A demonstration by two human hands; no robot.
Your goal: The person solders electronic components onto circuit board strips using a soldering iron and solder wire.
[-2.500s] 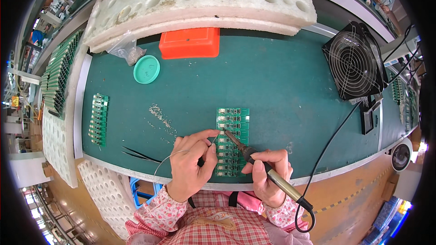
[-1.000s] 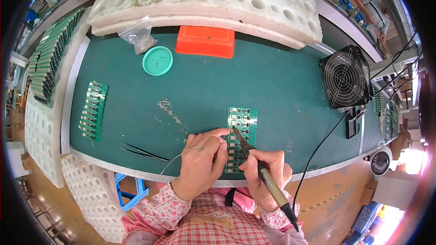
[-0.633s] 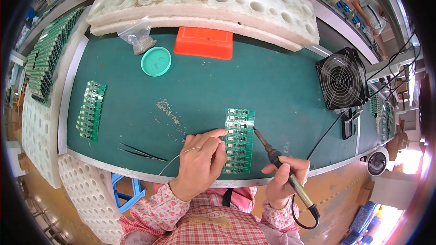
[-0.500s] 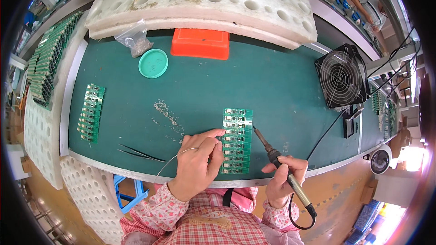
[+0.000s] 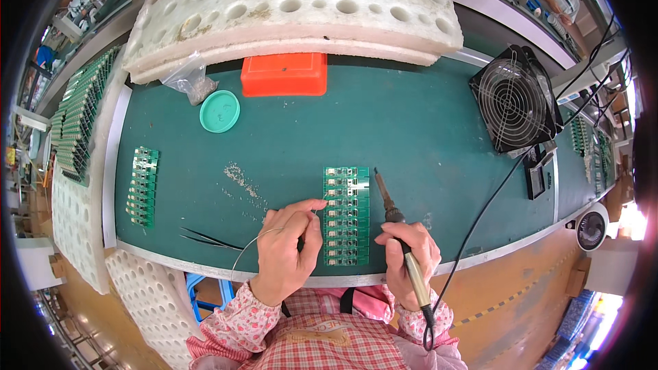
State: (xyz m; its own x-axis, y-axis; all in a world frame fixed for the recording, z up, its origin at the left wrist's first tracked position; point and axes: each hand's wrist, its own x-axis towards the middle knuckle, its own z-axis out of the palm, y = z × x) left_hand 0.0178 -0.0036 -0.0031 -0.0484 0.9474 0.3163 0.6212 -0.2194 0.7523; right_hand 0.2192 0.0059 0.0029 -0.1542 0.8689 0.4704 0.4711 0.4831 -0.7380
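Observation:
A green panel of small circuit boards (image 5: 346, 216) lies upright in front of me near the table's front edge. My left hand (image 5: 286, 252) is closed on a thin solder wire (image 5: 247, 247), which loops out behind the fingers. Its index fingertip meets the panel's left edge. In my right hand (image 5: 415, 247) is a soldering iron (image 5: 386, 199), gripped like a pen. The iron's tip is just off the panel's upper right corner, apart from it.
Small loose parts (image 5: 243, 181) and black tweezers (image 5: 209, 238) lie left of my hands. Another board panel (image 5: 142, 188) is further left. Behind are a green lid (image 5: 219, 111), plastic bag (image 5: 192, 82), red box (image 5: 284, 74) and white foam block (image 5: 295, 27). A black fan (image 5: 514, 103) stands right.
The iron's tip has moved farther from me along the panel's right side, up to its top corner. My left hand stays at the panel's left edge. The whole view has shifted slightly.

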